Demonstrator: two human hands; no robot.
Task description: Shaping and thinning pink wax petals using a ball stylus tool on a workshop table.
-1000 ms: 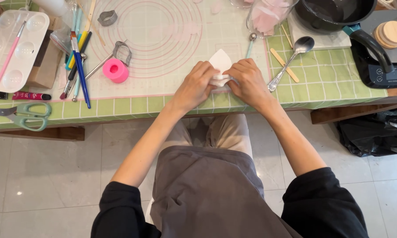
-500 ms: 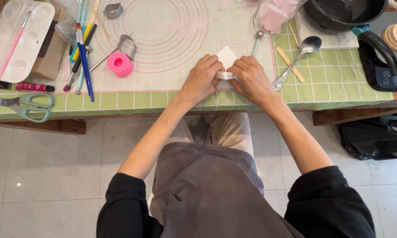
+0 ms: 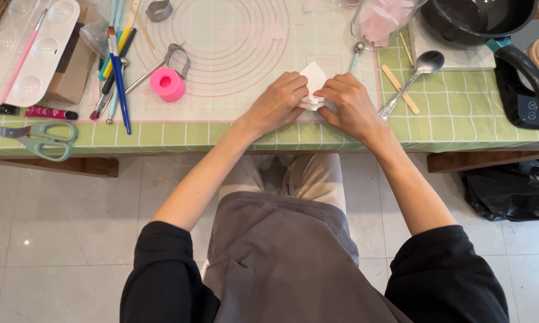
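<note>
— Both hands, what are they doing?
— Left hand (image 3: 279, 100) and right hand (image 3: 348, 104) are pinching a small white folded piece (image 3: 313, 84) between their fingertips (one from each side), and it is lying on the pale ringed mat (image 3: 233, 48).
— Anything lying close by?
— Metal spoon (image 3: 414, 76) is resting just right of them, pink spool (image 3: 167, 84) well to the left.

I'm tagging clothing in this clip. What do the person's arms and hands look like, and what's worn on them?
Both forearms are bare, with black sleeves pushed up to about the elbows. The left hand and right hand are bare too: no gloves, and no rings, watch or bracelet that I can see.
</note>
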